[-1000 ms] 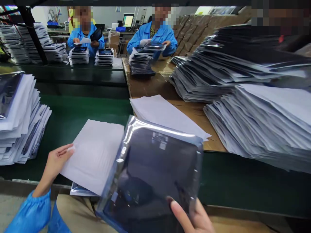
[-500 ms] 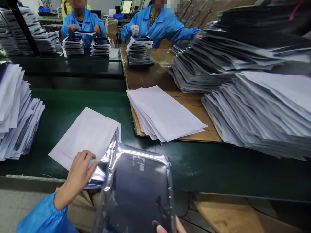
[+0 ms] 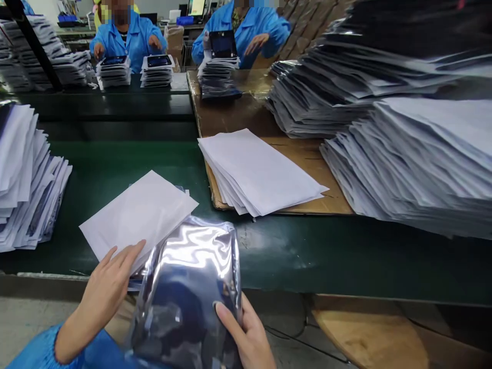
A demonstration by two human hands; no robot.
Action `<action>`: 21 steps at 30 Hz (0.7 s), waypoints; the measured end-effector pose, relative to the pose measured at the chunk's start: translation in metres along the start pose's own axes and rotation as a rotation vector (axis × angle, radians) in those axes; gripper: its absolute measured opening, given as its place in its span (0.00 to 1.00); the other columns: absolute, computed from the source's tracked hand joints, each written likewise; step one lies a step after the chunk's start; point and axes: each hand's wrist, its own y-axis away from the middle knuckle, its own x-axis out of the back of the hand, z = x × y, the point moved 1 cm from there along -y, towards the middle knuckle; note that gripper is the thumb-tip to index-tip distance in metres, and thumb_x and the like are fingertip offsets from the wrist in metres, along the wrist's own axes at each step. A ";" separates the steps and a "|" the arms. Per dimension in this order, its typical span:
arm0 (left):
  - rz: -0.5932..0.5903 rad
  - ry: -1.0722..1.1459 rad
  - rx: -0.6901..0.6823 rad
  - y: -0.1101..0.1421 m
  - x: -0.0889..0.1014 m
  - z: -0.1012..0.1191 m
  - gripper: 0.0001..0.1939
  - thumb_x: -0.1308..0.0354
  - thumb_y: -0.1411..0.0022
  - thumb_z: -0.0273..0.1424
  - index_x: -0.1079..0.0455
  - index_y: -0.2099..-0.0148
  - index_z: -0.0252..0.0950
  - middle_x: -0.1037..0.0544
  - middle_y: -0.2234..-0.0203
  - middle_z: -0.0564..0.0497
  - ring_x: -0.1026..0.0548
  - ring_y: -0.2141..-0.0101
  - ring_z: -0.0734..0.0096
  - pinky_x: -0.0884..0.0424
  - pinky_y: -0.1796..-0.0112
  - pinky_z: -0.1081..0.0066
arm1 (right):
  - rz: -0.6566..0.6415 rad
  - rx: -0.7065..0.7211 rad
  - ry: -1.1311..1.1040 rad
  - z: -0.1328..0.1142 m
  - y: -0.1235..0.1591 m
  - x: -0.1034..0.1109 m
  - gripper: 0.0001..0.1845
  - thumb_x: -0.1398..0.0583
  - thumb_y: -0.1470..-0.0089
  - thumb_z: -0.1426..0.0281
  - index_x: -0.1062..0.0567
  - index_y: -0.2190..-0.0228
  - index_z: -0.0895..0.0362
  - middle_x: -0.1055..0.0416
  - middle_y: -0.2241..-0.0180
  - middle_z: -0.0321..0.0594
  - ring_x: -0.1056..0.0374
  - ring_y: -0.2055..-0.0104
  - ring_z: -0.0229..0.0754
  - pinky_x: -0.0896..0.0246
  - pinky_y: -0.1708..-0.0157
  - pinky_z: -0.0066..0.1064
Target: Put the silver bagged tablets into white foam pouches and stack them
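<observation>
My right hand [image 3: 248, 328] grips the lower right edge of a dark flat panel in a shiny clear plastic bag [image 3: 184, 297], thumb on top. The bag is tilted, with glare across its upper part. My left hand [image 3: 111, 279] rests with outstretched fingers on the near edge of a white sheet [image 3: 140, 212]; nothing shows gripped in it. Beneath that sheet, edges of another bagged item peek out, mostly hidden. The held bag's upper left edge overlaps the sheet's near right side.
White sheets [image 3: 261, 171] lie fanned on cardboard [image 3: 215, 192]. Tall stacks of white sheets [image 3: 415, 174] and dark bagged items [image 3: 369, 77] stand right; another stack [image 3: 26, 179] stands left. The green bench [image 3: 346, 261] ends near me. Two people in blue work opposite, behind smaller stacks [image 3: 157, 72].
My right hand and the bagged panel have moved left and come further into view. The white sheet has shifted and turned under my left hand. Opposite, one person's bagged item now stands tilted up.
</observation>
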 end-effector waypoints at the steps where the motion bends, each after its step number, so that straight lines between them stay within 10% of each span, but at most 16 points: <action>1: 0.015 -0.005 0.017 0.007 0.000 -0.003 0.33 0.62 0.39 0.20 0.52 0.33 0.40 0.30 0.45 0.47 0.29 0.49 0.65 0.38 0.44 0.60 | -0.007 0.007 -0.014 -0.001 -0.007 -0.003 0.34 0.33 0.55 0.54 0.32 0.49 0.53 0.28 0.51 0.43 0.33 0.47 0.49 0.39 0.46 0.37; 9: 0.274 0.053 0.389 0.055 -0.010 -0.001 0.08 0.49 0.36 0.33 0.37 0.68 0.37 0.30 0.73 0.51 0.31 0.70 0.67 0.35 0.68 0.69 | 0.066 0.019 -0.090 0.016 -0.021 -0.029 0.32 0.35 0.52 0.54 0.34 0.49 0.54 0.25 0.62 0.41 0.29 0.59 0.46 0.32 0.61 0.33; 21: 0.350 0.682 0.794 0.074 -0.027 0.033 0.12 0.54 0.33 0.37 0.33 0.63 0.37 0.27 0.72 0.50 0.27 0.71 0.70 0.30 0.70 0.72 | 0.176 -0.011 -0.027 0.023 -0.016 -0.043 0.28 0.34 0.55 0.51 0.31 0.58 0.55 0.28 0.68 0.36 0.32 0.69 0.41 0.34 0.70 0.29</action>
